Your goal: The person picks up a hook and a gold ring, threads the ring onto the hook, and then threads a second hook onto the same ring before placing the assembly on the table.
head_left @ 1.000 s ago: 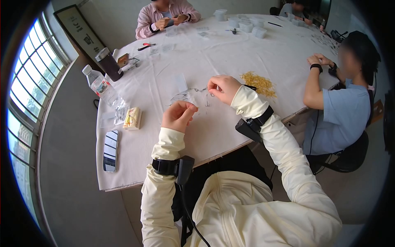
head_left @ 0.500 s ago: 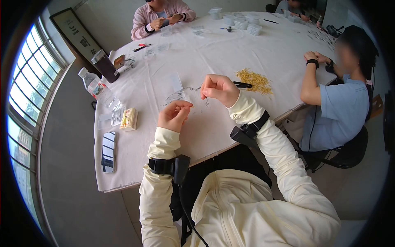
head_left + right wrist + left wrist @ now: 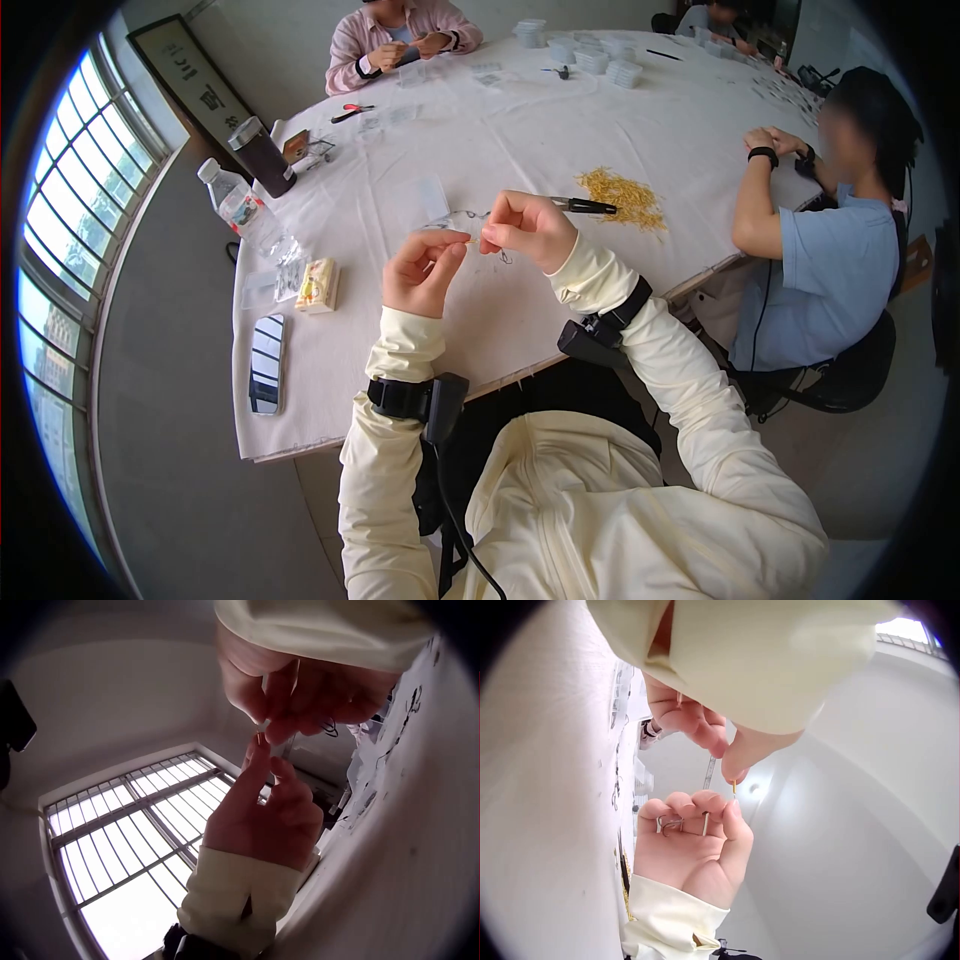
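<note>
my two hands, in cream sleeves, meet in the air above the near part of a round table (image 3: pixel 520 130) w/ a white cloth. my left hand (image 3: pixel 425 272) is clenched, thumb & forefinger pinching a tiny gold pin (image 3: pixel 734 785) right at the fingertips. my right hand (image 3: pixel 528 230) is just beside it, its fingertips nearly touching the left ones. its fingers are curled & grasp a thin silver hook (image 3: pixel 705 822), w/ another bent bit of wire tucked under the next fingers. the same hand also has a slim dark tool (image 3: pixel 585 206) lodged in it, tip sticking out to the right; can't tell if it's tweezers or pliers. the pin sits btwn both hands, above the cloth & not touching it. a loose heap of gold pins (image 3: pixel 625 196) lies on the cloth near the right hand, just past the tool's tip. at the table's left side stand a water bottle (image 3: pixel 238 208) & a dark flask (image 3: pixel 262 156); nearer me lie a small box (image 3: pixel 320 284) & a phone (image 3: pixel 267 362), close to the edge. across the table sits a person in pink (image 3: pixel 395 35), hands together, w/ red-handled cutters (image 3: pixel 350 112) nearby & stacks of clear containers (image 3: pixel 600 62) further right. on my right sits a person in a blue shirt (image 3: pixel 830 270), hands at the table edge.
</note>
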`<action>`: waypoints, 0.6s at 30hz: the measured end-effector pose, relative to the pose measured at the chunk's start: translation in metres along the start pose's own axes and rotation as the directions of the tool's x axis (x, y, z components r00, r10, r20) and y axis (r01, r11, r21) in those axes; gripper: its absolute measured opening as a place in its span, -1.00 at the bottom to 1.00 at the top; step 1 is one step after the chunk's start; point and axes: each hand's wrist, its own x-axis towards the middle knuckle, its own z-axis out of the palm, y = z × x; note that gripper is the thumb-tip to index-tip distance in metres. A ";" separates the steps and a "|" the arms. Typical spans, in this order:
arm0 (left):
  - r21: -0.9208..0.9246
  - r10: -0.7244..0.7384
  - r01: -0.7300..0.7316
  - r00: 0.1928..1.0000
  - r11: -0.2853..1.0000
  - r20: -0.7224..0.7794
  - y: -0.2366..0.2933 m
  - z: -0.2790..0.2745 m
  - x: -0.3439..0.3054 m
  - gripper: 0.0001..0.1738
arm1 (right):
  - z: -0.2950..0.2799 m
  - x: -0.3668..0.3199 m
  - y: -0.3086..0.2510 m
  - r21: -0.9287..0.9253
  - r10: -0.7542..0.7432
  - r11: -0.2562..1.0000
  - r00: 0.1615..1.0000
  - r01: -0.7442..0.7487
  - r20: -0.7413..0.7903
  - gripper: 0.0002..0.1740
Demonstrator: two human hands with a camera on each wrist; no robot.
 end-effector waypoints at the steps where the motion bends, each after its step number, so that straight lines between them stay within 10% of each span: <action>1: 0.021 0.060 -0.059 0.998 0.998 -0.012 0.000 0.001 0.000 -0.89 | 0.003 0.000 -0.001 0.001 -0.002 1.000 1.000 0.002 0.003 -0.81; 18: 0.200 0.003 0.016 0.995 0.980 -0.095 -0.004 0.001 0.000 -0.90 | 0.008 -0.003 0.000 -0.109 -0.002 0.994 0.999 -0.004 -0.047 -0.84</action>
